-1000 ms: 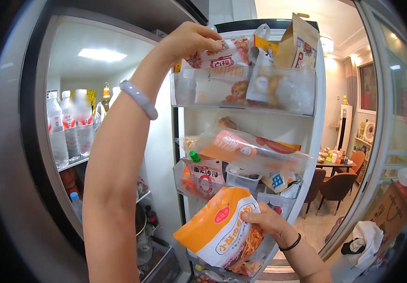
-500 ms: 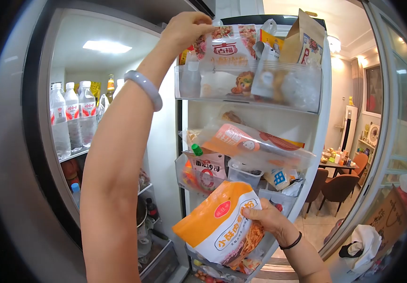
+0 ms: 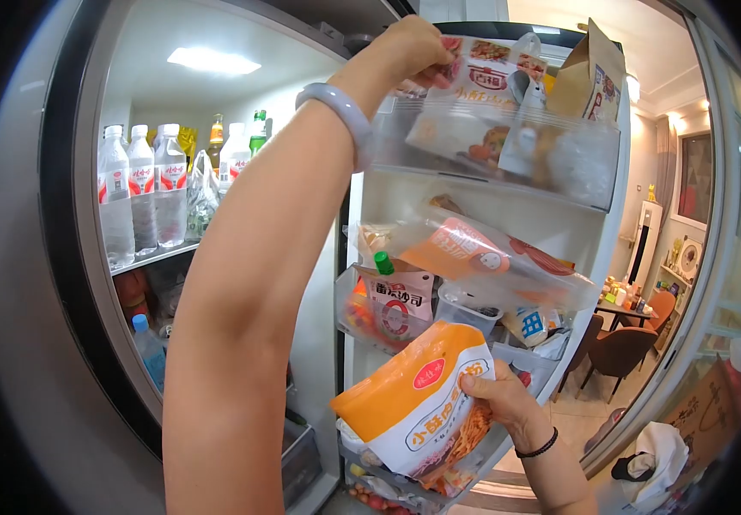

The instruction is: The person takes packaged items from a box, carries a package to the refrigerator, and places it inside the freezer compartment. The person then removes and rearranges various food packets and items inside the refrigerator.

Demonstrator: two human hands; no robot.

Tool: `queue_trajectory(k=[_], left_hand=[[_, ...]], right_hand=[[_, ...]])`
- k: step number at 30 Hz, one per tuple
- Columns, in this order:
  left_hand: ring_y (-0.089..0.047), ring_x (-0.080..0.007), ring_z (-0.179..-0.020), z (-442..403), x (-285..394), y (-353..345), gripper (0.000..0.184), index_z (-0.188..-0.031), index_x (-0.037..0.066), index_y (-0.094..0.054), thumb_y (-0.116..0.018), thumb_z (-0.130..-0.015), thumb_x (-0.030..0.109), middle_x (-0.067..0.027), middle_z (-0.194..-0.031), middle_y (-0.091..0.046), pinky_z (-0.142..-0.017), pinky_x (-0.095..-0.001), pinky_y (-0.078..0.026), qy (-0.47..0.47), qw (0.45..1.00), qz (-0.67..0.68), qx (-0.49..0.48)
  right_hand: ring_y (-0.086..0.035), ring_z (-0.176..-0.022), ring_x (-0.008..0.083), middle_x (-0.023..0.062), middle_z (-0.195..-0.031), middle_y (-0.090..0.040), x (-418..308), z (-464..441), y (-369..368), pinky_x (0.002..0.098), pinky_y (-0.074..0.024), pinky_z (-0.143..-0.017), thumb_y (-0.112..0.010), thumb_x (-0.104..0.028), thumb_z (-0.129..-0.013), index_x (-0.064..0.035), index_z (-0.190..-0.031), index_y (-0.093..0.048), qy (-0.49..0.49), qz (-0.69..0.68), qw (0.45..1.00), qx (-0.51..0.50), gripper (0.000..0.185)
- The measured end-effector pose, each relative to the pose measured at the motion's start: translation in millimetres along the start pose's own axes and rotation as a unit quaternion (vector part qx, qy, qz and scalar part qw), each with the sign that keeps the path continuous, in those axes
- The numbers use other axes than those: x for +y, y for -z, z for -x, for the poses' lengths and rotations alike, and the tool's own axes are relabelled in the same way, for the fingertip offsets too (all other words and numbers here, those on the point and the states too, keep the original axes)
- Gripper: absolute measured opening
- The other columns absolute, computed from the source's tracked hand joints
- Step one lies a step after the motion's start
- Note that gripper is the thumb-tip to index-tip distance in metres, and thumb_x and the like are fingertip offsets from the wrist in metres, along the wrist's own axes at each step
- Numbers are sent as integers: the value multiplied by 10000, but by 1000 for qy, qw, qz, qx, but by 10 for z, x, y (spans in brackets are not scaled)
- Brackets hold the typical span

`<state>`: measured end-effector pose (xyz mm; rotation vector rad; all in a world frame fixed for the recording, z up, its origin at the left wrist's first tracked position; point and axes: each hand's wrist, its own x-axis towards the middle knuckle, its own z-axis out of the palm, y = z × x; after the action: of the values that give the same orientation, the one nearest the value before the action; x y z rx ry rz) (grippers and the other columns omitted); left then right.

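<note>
My left hand (image 3: 418, 50) reaches up to the top door shelf, its fingers closed on the upper left corner of a white and pink food packet (image 3: 484, 79). That packet leans, and its lower part shows through the clear shelf front. Lower down, my right hand (image 3: 508, 396) grips the right edge of an orange and white food packet (image 3: 413, 390), thumb on the front. The packet is tilted and hangs in front of the lower door shelves. A brown paper bag (image 3: 589, 77) stands right of the upper packet.
On the middle door shelf are a green-capped pouch (image 3: 400, 296) and a clear-and-pink package (image 3: 473, 253) lying across the top. Water bottles (image 3: 141, 189) line the fridge shelf at left. Beyond the door, a dining table (image 3: 619, 309) with chairs shows at right.
My left hand has moved right along the top shelf, and the upper packet has shifted right and tilted with it. The orange and white packet stays in my right hand. The view has shifted slightly.
</note>
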<state>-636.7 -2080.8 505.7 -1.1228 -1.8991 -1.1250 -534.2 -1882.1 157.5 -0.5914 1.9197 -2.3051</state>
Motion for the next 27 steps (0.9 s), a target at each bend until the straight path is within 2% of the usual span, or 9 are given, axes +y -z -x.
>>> queue_trajectory(k=[2,6,8,10,12,15,18,22,27], left_hand=[[-669,-191,-627,34,-110,50,167,-812,-36,-648,-669,-744,115,-117,-727,-670,-533,-292,-542,23,999,-14,-28],[-649,-192,-726,259,-262,224,232,-906,-59,-638,-658,-736,98,-127,-820,-675,-700,-302,-520,0,999,-22,-26],[-644,-193,-723,242,-430,349,278,-965,-38,-646,-656,-726,102,-121,-848,-677,-730,-297,-499,-176,973,85,119],[-641,-182,-732,310,-530,546,316,-1021,-4,-651,-646,-725,107,-110,-854,-679,-725,-276,-491,-181,958,120,187],[-637,-171,-730,357,-627,684,323,-1022,-10,-652,-630,-719,99,-111,-851,-679,-711,-266,-489,-33,948,71,310],[-613,-166,-876,497,-782,680,308,-1057,10,-632,-565,-793,154,-97,-970,-664,-764,-300,-458,21,976,-6,215],[-618,-168,-856,689,-769,460,286,-1014,-1,-647,-575,-786,156,-104,-938,-666,-750,-298,-464,19,974,1,224],[-616,-175,-893,1332,-605,142,314,-1084,-7,-605,-560,-817,153,-107,-964,-654,-789,-296,-458,-32,951,198,235],[-596,-191,-962,2495,-371,-268,421,-1230,-25,-470,-518,-898,230,-133,-1059,-609,-843,-298,-453,9,927,284,244]], right_hand=[[-614,-959,192,103,-1088,-629,-2,-4,-4,330,-486,-859,-703,-181,-795,-5,-1151,-567,1,1,1000,16,420],[-615,-951,194,113,-1076,-631,-9,-12,-19,331,-490,-852,-693,-194,-805,17,-1137,-568,21,-2,999,26,412],[-617,-939,194,124,-1064,-634,-9,-25,-21,332,-495,-841,-675,-197,-822,35,-1118,-578,35,1,999,27,388],[-615,-946,202,133,-1075,-627,-1,-35,-11,344,-496,-847,-670,-180,-825,39,-1145,-554,45,-15,998,33,405],[-614,-948,204,133,-1080,-624,43,-58,2,346,-497,-847,-667,-173,-827,40,-1152,-547,49,-21,998,39,407],[-613,-948,206,133,-1083,-622,41,-57,-28,346,-497,-845,-658,-164,-832,42,-1158,-538,44,-24,997,56,404],[-615,-942,205,132,-1078,-625,12,-65,-59,338,-496,-842,-646,-167,-842,43,-1150,-542,44,-13,997,68,387],[-617,-931,200,129,-1059,-633,-40,1,-142,327,-494,-837,-635,-175,-849,49,-1119,-562,13,-7,995,98,358],[-619,-905,182,124,-1053,-635,-195,149,-290,312,-498,-811,-620,-191,-861,45,-1097,-574,60,7,989,136,337]])
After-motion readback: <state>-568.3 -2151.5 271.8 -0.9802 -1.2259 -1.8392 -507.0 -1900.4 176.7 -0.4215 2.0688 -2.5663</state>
